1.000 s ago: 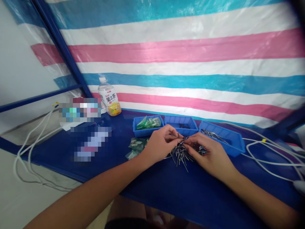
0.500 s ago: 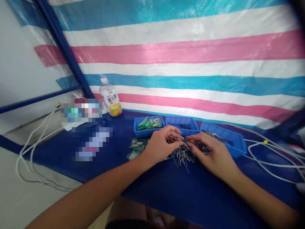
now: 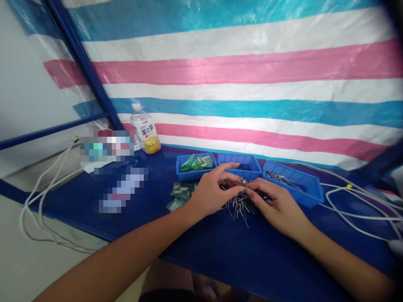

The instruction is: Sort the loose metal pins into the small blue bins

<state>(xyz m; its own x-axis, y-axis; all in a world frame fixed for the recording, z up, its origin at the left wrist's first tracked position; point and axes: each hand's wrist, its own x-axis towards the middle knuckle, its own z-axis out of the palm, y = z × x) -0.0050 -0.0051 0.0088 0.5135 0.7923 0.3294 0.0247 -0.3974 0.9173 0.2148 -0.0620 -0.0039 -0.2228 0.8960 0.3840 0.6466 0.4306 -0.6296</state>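
My left hand [image 3: 210,192] and right hand [image 3: 278,202] meet at the fingertips, both pinching one tiny metal pin [image 3: 243,183] just above the pin pile [image 3: 239,207] on the blue tabletop [image 3: 220,251], I think so it cannot slip.

**Fingertips meet at centre**

Two bare forearms come in from the lower corners and converge in the middle. The left hand [image 3: 209,193] lies palm down, wrist low, thumb and forefinger pinched together, the other fingers [image 3: 224,167] stretched forward. The right hand [image 3: 278,204] mirrors it, knuckles up, fingers curled in, its thumb and forefinger nipped tight and touching the left hand's tips.
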